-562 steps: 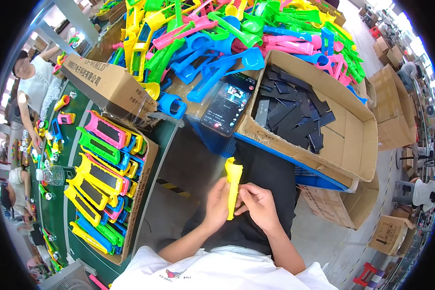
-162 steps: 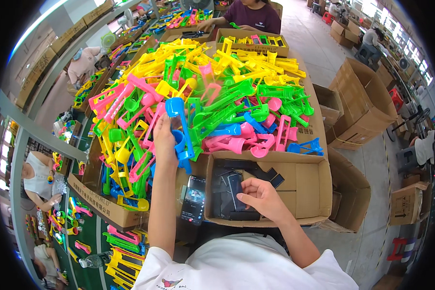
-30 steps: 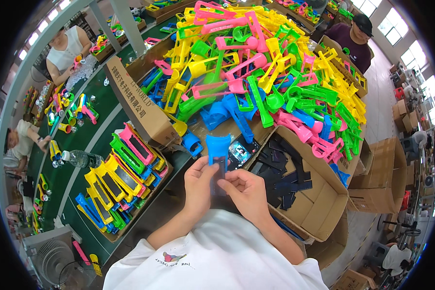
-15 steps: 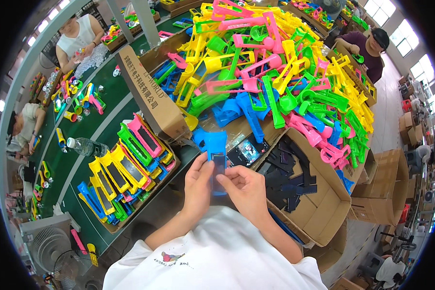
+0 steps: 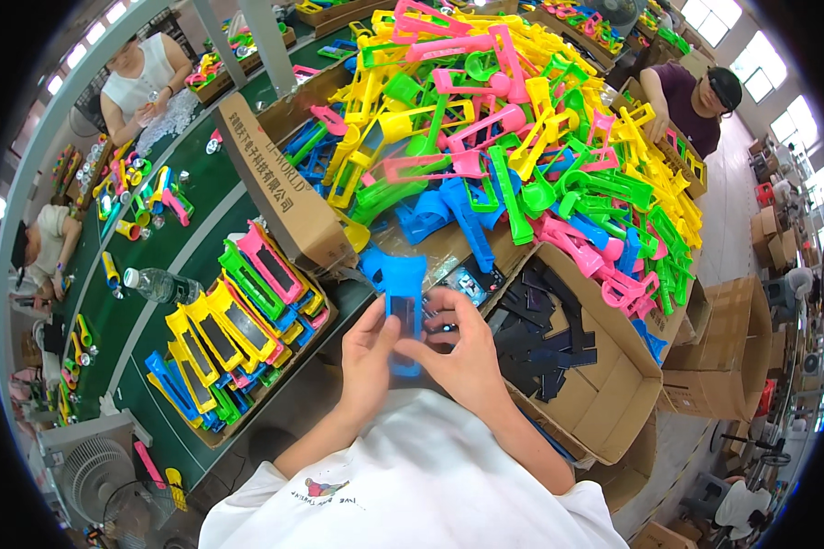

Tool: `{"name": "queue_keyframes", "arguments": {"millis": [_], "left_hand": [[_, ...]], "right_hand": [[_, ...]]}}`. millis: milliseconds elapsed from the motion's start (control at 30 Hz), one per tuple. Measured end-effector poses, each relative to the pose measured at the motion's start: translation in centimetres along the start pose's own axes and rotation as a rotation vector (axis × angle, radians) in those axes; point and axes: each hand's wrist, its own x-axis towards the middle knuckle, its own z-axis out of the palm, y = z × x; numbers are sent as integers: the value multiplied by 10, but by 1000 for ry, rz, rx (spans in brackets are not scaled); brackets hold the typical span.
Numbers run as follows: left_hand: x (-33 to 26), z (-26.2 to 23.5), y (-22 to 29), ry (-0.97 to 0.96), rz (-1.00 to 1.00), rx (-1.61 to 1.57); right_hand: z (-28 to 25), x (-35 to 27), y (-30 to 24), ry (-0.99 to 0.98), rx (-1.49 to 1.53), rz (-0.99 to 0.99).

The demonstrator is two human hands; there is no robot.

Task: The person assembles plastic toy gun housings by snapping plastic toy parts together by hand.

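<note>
Holding: I grip a blue plastic frame upright in front of my chest, just above the near table edge.
Left hand: my fingers wrap the frame's left side, closed on it.
Right hand: my fingers press a dark insert against the frame's middle, thumb on the front; closed on the frame as well.
Surface: I work at a green table, crowded to its edges.
Heap: a mound of yellow, pink, green and blue plastic parts rises directly beyond my hands.
Right box: an open cardboard carton of black inserts sits just beside my right hand.
Left box: a shallow carton of finished coloured frames stands on edge in rows, near my left hand.
Bottle: a clear water bottle lies beside that carton.
Room: a workshop with windows at far right, stacked cartons on the floor, a fan at lower left, other people seated around the tables.
</note>
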Motion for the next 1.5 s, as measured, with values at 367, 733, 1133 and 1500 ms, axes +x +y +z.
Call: {"name": "queue_keyframes", "arguments": {"millis": [367, 733, 1133, 1500], "left_hand": [[-20, -6, 2, 58, -249, -12], [-41, -12, -7, 272, 116, 325], [-64, -53, 33, 216, -50, 77], [-92, -71, 49, 314, 166, 109]], "right_hand": [[14, -3, 13, -183, 322, 119], [52, -17, 26, -67, 137, -53], [57, -36, 16, -453, 85, 89], [65, -30, -18, -672, 146, -69]]}}
